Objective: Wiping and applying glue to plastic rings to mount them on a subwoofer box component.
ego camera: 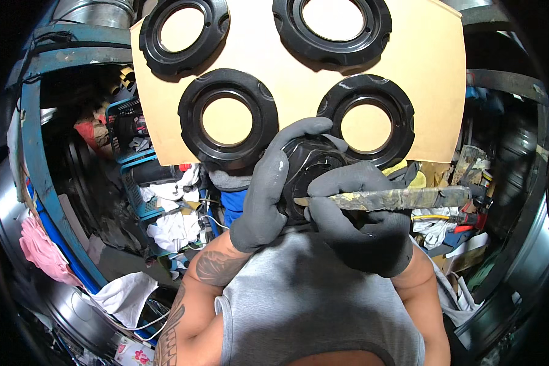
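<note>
A glossy black round part (318, 158) is held close to my chest, its lower side hidden behind the gloves. My left hand (267, 192), in a dark grey work glove, wraps its left side, with fingers curled over the top. Pinched in my gloved right hand (361, 219) is a knife (402, 199) with a long, tape-wrapped handle; its short pointed tip lies against or just in front of the part. Black plastic-looking rings (261, 110) with notched rims and large center holes lie on a pale yellow board (297, 91). One ring (405, 119) sits just beyond my fingers.
Blue metal frame bars (32, 137) stand at the left, beside blue plastic baskets (119, 107) and white rags (176, 231). A pink cloth (45, 251) hangs farther left. More rags (439, 228), a yellow-and-red tool and dark round parts crowd the right side.
</note>
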The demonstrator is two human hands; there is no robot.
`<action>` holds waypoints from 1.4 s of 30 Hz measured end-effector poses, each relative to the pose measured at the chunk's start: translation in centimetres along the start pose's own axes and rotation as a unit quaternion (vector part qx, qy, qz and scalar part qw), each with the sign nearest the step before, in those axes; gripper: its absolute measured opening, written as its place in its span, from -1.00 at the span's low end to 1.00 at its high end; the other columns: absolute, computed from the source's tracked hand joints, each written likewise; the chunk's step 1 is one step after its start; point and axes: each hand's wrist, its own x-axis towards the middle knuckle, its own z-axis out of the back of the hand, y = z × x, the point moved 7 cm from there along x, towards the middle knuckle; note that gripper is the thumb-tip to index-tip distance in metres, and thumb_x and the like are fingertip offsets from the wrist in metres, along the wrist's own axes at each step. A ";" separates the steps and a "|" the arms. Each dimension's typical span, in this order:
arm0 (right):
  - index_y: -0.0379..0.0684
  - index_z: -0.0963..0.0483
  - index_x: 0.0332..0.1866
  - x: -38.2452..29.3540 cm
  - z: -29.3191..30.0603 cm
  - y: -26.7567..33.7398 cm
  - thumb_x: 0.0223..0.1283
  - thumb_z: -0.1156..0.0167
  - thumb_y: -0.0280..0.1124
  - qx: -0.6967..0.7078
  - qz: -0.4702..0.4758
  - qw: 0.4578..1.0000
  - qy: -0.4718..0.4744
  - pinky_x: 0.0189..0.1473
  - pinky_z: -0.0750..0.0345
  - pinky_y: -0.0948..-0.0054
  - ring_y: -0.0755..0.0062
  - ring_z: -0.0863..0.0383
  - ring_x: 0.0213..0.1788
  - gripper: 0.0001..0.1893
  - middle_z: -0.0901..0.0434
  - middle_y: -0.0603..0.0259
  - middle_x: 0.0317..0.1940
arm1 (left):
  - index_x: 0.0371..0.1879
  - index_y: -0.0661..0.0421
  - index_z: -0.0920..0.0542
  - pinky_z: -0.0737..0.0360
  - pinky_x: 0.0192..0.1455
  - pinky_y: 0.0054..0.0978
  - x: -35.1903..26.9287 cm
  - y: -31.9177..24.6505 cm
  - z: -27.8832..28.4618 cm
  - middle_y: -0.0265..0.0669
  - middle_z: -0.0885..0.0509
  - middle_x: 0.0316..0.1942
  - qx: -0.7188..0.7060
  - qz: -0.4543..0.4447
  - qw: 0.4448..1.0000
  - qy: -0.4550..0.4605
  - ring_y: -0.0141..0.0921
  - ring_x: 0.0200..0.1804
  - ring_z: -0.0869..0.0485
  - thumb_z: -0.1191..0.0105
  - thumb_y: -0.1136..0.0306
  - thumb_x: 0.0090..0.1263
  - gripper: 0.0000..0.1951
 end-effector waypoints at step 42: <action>-0.23 -0.49 0.20 -1.7 -0.7 -1.2 0.08 -0.26 -0.38 0.149 0.010 0.967 0.207 -0.01 -0.55 0.20 0.06 -0.63 -0.04 -0.49 -0.64 0.12 0.00 | 0.30 0.36 -0.34 -0.76 0.06 -0.31 -0.5 -1.4 0.9 0.20 -0.66 -0.01 0.024 0.019 0.998 -0.056 -0.16 -0.01 -0.75 0.33 -0.08 0.55 -0.32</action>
